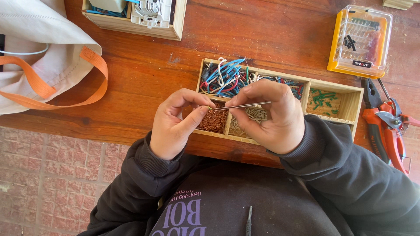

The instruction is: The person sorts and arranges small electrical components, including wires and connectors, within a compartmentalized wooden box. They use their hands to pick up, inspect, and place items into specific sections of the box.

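Reddish-brown wooden tabletop above a pink brick-patterned floor. Right hand pinches thin metal tweezers, tips meeting the left hand, whose thumb and forefinger are closed together, over a compartmented wooden tray of coloured wire scraps.

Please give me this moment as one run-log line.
left hand: pinches tip of thin metal rod | right hand: holds rod | below: wooden divided tray with copper bits
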